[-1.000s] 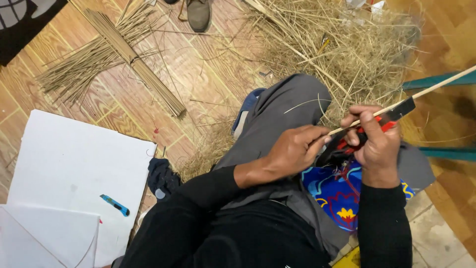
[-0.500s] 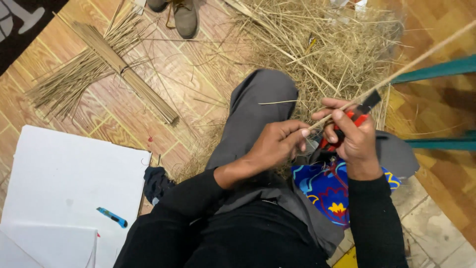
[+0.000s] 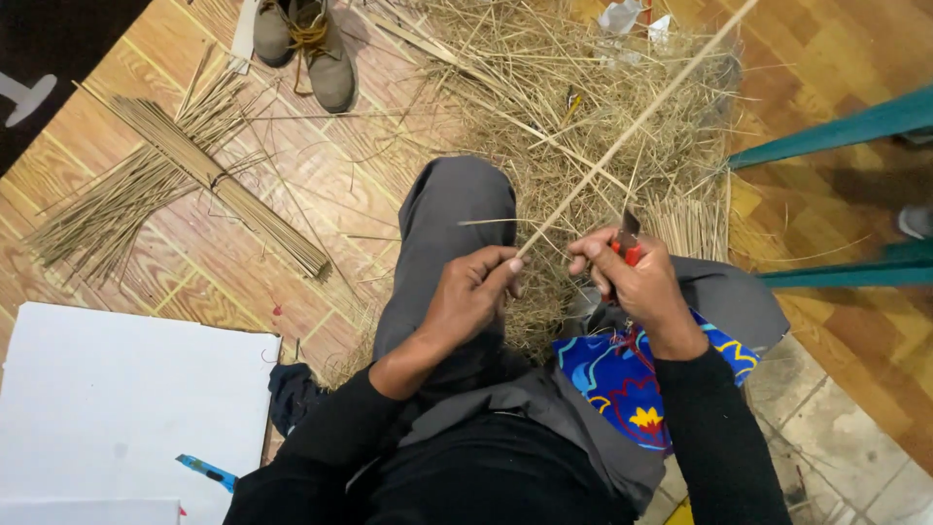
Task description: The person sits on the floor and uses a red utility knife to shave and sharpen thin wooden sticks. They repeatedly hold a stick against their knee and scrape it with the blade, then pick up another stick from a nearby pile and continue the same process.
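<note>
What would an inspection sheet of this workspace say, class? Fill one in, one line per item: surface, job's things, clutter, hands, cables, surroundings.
Surface: wooden floor, tiled patch at lower right.
Job's things: long thin stick running up to the right; red-handled knife, blade up, next to the stick.
Clutter: loose straw pile; tied bundle of sticks; pair of shoes; white sheets with a blue cutter; crumpled white paper.
Hands: left hand pinches the stick's near end; right hand grips the knife.
Cables: nothing seen.
Surroundings: teal bars at right; colourful cloth on the lap.
</note>
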